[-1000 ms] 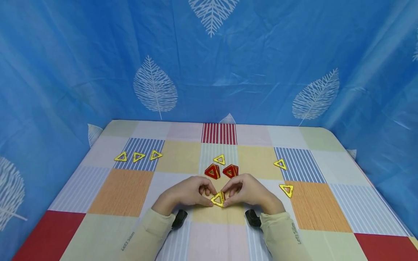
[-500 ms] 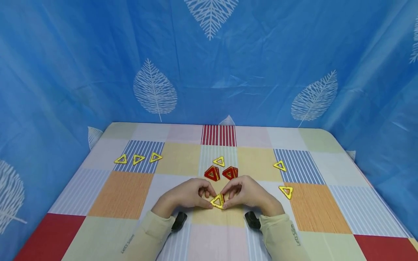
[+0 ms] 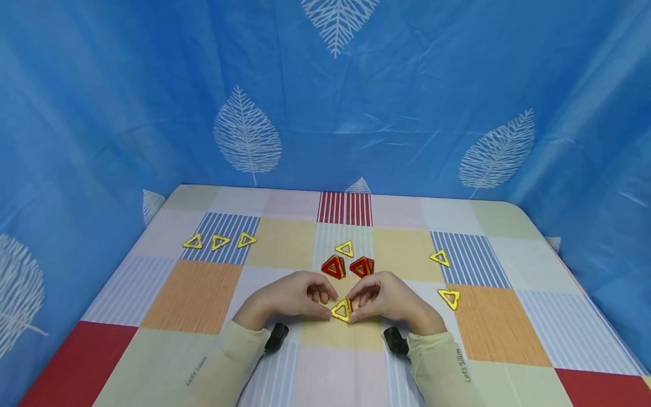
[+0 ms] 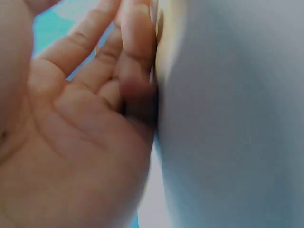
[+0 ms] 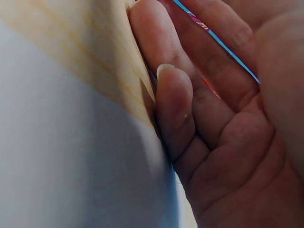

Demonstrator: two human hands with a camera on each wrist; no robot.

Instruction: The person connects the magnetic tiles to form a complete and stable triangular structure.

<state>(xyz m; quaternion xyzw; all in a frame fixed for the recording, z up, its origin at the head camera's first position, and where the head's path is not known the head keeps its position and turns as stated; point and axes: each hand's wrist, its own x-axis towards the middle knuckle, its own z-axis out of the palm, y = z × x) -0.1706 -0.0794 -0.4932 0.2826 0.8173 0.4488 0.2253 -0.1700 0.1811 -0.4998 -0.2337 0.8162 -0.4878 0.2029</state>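
Note:
In the head view, my right hand (image 3: 389,299) pinches a yellow triangular frame tile (image 3: 342,311) between thumb and fingertips, with a red edge showing at the tile's right side. The fingers of my left hand (image 3: 292,294) are loosely bent, its thumb tip right at the tile's left corner and its index fingertip a little off the edge. Just beyond the hands sit two thick red triangular pieces, one on the left (image 3: 333,267) and one on the right (image 3: 362,266). Both wrist views show the palms and bent fingers close beside the tabletop; the tile is hidden there.
Behind the red pieces lies another yellow triangle (image 3: 345,249). At the far left is a row of yellow triangles (image 3: 220,242); to the right lie an upper one (image 3: 440,258) and a lower one (image 3: 450,298). A blue curtain (image 3: 356,113) surrounds the patchwork-covered table (image 3: 274,356).
My left fingertips have drawn slightly leftward from the yellow tile. The right hand keeps its hold in nearly the same place. The head view has shifted a little; the other pieces have stayed put.

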